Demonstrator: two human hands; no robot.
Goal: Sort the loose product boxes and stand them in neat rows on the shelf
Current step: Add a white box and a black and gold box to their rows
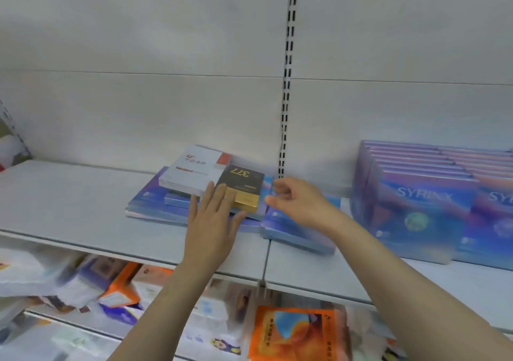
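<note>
1. A dark brown flat cardboard box with a gold end and the number 377 printed on it (241,187) is lying flat on top of a loose pile in the middle of the grey metal shelf (69,202), near the back wall.
2. A white flat cardboard box with a small orange corner patch (194,169) is lying just beside it on the left, also flat, and the two are touching along one edge.
3. Under both, several blue and purple flat boxes (151,203) are lying spread out; one more blue flat box (297,233) is lying to the right of the pile, under the right wrist.
4. The left hand (213,219) is reaching with straight, spread fingers, and the fingertips are resting on the near end of the dark box; it is gripping nothing.
5. The right hand (294,202) is hovering just right of the dark box, with thumb and forefinger curled toward each other in a narrow gap; I cannot tell if they are pinching something.
6. At the right, a neat row of blue and purple boxes marked SYRINX (416,202) is standing upright on the shelf.
7. Below, a lower shelf with orange and white packages (294,333) is showing, partly blurred.
</note>
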